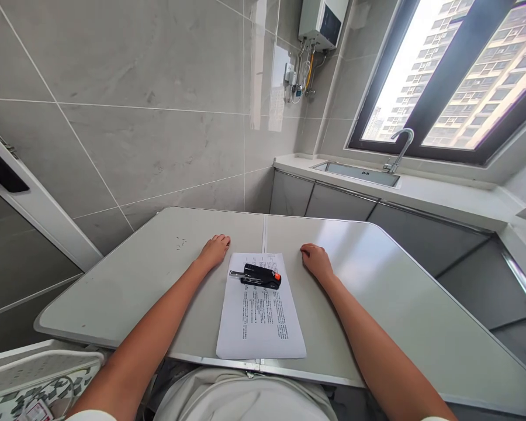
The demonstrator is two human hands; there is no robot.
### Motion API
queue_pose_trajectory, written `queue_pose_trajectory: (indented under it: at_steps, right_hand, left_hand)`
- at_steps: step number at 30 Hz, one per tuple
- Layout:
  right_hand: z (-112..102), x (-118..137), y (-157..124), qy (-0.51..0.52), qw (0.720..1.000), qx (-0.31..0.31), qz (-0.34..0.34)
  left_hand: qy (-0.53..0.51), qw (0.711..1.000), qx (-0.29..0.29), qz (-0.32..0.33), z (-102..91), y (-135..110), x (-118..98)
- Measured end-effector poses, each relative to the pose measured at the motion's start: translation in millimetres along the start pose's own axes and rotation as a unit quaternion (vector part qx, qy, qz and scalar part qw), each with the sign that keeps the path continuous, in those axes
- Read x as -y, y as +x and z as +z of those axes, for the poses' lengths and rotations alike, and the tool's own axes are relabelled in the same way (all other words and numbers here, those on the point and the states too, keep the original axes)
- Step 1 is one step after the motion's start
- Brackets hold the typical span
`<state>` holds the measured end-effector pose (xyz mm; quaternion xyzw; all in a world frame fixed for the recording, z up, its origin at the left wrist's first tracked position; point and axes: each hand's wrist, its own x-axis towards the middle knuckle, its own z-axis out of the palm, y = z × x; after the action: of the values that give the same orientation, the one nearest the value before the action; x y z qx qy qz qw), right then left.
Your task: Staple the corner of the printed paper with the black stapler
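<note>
My left hand [214, 249] rests on the table, fingers curled in, with nothing seen in them. It lies just beyond the upper left corner of a stack of printed paper [263, 345]. To the right of the sheets, my right hand [316, 261] also lies on the tabletop in a loose fist and appears to hold nothing. Between the two hands, on the upper part of the paper, is a black stapler [260, 276] with an orange-red patch at its right end. A narrow metal piece sticks out from its left end. Neither hand touches the stapler or the paper.
The pale folding table [127, 292] has a seam down its middle. A white basket [39, 374] with assorted items stands low at the left. Beyond the table are a counter with a sink [359, 173], a faucet [401, 151] and a grey tiled wall [158, 146].
</note>
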<state>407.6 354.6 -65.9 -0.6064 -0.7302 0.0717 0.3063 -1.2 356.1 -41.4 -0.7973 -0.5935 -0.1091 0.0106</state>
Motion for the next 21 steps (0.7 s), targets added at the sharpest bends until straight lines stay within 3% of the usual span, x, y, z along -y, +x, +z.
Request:
queue_pose_trajectory:
  at_steps: [7,12,17,21]
  right_hand:
    - [10,0,-1,-0.006,0.998,0.043,-0.054]
    - [5,8,-3,0.032,0.997,-0.060,-0.033]
    - [1,54,-17,0.146,0.976,-0.121,-0.102]
    - [-2,101,-40,0.207,0.946,-0.026,-0.247]
  left_hand:
    - [-0.027,0.999,0.008,-0.020,-9.1,-28,-10]
    - [-0.077,0.993,-0.004,-0.091,-14.6,-43,-13]
    - [-0.169,0.981,-0.061,-0.066,-19.6,-53,-21]
    - [-0.168,0.982,-0.083,-0.011,-23.7,-57,-35]
